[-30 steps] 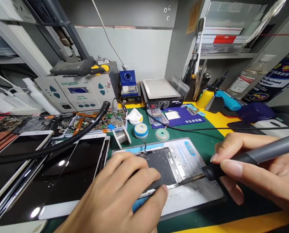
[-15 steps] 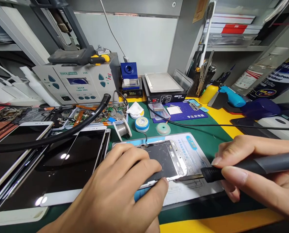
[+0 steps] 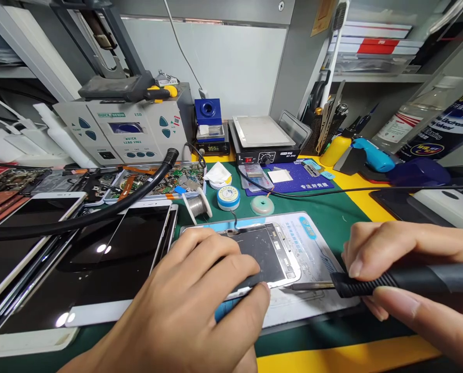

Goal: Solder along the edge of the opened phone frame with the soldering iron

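My left hand (image 3: 192,305) presses down on a dark opened phone part (image 3: 262,251) that lies on a pale work mat (image 3: 317,248), thumb and fingers gripping its near edge. My right hand (image 3: 414,280) holds a black soldering iron (image 3: 394,280) like a pen. The iron's metal tip (image 3: 305,285) points left and sits at the lower right corner of the phone part.
Several phones with dark screens (image 3: 111,259) lie at the left under a black hose (image 3: 99,215). Behind are a grey rework station (image 3: 126,137), a parts tray (image 3: 154,186), solder spools (image 3: 228,197), a hot plate (image 3: 260,137), a blue mat (image 3: 293,178) and bottles (image 3: 410,124) at right.
The right hand has lowered and levelled the soldering iron, drawing its tip slightly right along the phone part's lower corner. The left hand stays pressed on the part.
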`<action>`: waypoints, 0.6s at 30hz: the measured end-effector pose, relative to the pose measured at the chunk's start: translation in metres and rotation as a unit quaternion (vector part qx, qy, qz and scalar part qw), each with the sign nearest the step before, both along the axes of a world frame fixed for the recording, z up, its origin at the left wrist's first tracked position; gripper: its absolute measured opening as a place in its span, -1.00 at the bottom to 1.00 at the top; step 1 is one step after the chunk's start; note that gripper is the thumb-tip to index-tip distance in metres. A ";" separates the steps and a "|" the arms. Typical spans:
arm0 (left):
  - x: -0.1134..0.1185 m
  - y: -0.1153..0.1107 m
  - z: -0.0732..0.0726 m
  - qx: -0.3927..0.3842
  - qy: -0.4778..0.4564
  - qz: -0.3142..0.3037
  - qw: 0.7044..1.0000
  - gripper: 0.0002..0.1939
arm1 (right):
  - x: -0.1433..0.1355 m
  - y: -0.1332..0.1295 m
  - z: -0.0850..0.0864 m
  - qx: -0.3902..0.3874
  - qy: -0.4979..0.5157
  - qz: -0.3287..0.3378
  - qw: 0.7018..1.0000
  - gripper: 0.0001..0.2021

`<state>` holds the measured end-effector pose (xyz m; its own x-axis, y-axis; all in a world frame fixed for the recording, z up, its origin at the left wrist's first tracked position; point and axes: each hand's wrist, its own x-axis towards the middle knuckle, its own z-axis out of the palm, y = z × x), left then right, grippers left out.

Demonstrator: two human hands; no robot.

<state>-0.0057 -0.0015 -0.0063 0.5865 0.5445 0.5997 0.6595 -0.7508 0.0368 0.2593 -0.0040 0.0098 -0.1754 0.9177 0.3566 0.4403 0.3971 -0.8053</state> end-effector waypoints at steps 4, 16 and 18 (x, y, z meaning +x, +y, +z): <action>-0.001 -0.004 0.004 0.001 -0.004 -0.003 1.000 -0.85 | -0.001 0.000 -0.001 0.005 0.002 0.003 1.000 -0.86; -0.001 0.002 0.001 -0.004 -0.018 0.000 1.000 -0.80 | -0.007 0.002 0.007 0.064 -0.037 -0.022 0.997 -0.77; -0.001 0.002 0.003 -0.006 -0.022 0.004 1.000 -0.78 | -0.008 -0.001 0.005 0.058 -0.037 -0.030 0.997 -0.76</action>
